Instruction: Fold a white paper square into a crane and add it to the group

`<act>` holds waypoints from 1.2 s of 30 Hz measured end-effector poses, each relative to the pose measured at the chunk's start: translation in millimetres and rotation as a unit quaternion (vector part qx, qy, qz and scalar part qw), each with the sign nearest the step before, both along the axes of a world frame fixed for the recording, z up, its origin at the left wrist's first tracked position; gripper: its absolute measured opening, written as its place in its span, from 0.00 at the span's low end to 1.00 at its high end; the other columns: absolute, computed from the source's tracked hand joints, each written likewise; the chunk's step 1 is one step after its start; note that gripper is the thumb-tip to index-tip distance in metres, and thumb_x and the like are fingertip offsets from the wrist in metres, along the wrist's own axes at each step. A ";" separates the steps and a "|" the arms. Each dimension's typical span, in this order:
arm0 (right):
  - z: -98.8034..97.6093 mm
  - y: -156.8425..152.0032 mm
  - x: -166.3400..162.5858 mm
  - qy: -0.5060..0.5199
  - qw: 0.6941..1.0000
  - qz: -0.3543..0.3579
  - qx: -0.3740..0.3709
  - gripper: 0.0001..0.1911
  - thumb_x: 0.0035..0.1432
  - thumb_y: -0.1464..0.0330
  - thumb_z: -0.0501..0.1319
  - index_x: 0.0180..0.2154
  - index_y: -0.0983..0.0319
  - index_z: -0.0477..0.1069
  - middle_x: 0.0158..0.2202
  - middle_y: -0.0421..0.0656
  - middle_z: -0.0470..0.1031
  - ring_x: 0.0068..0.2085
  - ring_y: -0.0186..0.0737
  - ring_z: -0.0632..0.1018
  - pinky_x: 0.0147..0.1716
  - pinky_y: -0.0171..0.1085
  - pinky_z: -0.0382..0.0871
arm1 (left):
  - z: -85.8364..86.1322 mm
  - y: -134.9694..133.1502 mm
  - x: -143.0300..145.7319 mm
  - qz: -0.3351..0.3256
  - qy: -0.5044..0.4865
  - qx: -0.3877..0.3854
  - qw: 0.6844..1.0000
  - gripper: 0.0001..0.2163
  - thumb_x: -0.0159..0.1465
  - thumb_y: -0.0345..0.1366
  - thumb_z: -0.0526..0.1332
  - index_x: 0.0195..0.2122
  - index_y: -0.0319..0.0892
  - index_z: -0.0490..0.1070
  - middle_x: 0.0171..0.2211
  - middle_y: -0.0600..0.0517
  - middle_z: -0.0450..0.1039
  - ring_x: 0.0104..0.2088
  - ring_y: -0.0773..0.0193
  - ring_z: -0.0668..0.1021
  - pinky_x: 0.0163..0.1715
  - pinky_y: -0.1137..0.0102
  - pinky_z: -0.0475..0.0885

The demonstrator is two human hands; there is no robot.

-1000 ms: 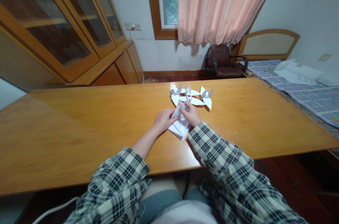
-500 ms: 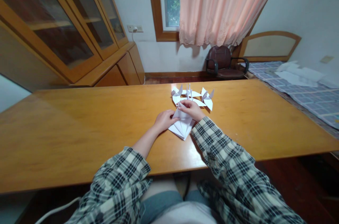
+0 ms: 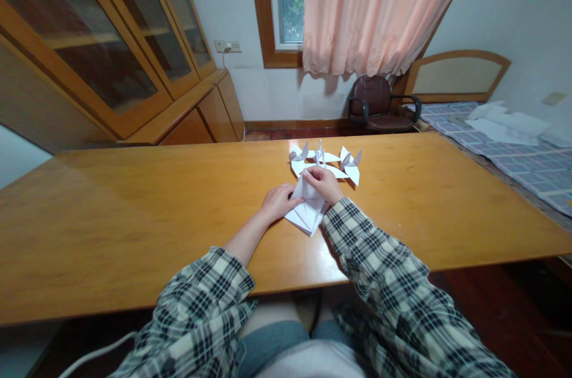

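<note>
A partly folded white paper piece (image 3: 307, 214) lies on the wooden table (image 3: 134, 217) in front of me. My left hand (image 3: 277, 202) presses on its left edge with fingers closed on the paper. My right hand (image 3: 325, 183) pinches the raised top flap of the same paper. Just behind my hands stand three finished white paper cranes (image 3: 326, 161), close together.
A wooden cabinet with glass doors (image 3: 111, 50) runs along the left wall. A dark office chair (image 3: 379, 105) stands beyond the table under a pink curtain (image 3: 375, 8). A bed with a checked cover (image 3: 513, 151) lies to the right.
My right hand has shifted up and left along the paper's top flap, lifting it slightly. My left hand has stayed in place on the paper.
</note>
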State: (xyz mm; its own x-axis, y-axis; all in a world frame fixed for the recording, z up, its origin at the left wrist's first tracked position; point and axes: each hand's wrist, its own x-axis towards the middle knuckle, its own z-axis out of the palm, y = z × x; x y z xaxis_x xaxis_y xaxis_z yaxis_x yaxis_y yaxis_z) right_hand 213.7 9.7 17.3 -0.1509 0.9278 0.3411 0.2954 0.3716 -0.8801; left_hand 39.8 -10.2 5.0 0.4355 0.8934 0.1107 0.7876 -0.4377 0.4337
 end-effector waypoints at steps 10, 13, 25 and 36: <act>3.5 -1.9 -1.4 0.034 0.998 0.050 -0.036 0.18 0.55 0.56 0.58 0.38 0.63 0.75 0.35 0.45 0.77 0.38 0.41 0.76 0.39 0.38 0.67 | 2.4 -0.9 1.3 0.005 0.003 -0.012 1.000 0.10 0.58 0.42 0.60 0.36 0.43 0.74 0.34 0.50 0.74 0.36 0.58 0.75 0.34 0.69 0.66; 4.9 -3.8 -1.2 -0.042 0.997 0.039 -0.043 0.16 0.49 0.58 0.65 0.36 0.62 0.75 0.32 0.42 0.76 0.35 0.39 0.75 0.36 0.36 0.65 | 2.2 -1.0 1.8 0.008 -0.008 -0.018 1.000 0.10 0.57 0.41 0.61 0.37 0.44 0.75 0.37 0.50 0.75 0.38 0.58 0.75 0.36 0.68 0.67; 4.3 -5.6 -6.7 -0.092 0.994 -0.054 -0.032 0.17 0.50 0.57 0.63 0.19 0.63 0.66 0.18 0.35 0.62 0.23 0.31 0.62 0.24 0.33 0.51 | 1.7 -0.5 1.4 0.008 -0.002 -0.016 1.000 0.10 0.58 0.43 0.60 0.34 0.43 0.74 0.34 0.50 0.74 0.35 0.59 0.75 0.32 0.70 0.65; 1.0 -1.8 -6.3 0.007 0.998 -0.042 -0.038 0.18 0.52 0.55 0.60 0.24 0.63 0.72 0.21 0.38 0.68 0.26 0.34 0.67 0.27 0.34 0.59 | 2.2 -2.3 2.9 0.002 0.004 -0.009 1.000 0.11 0.59 0.42 0.59 0.40 0.44 0.73 0.38 0.49 0.74 0.38 0.57 0.76 0.34 0.70 0.67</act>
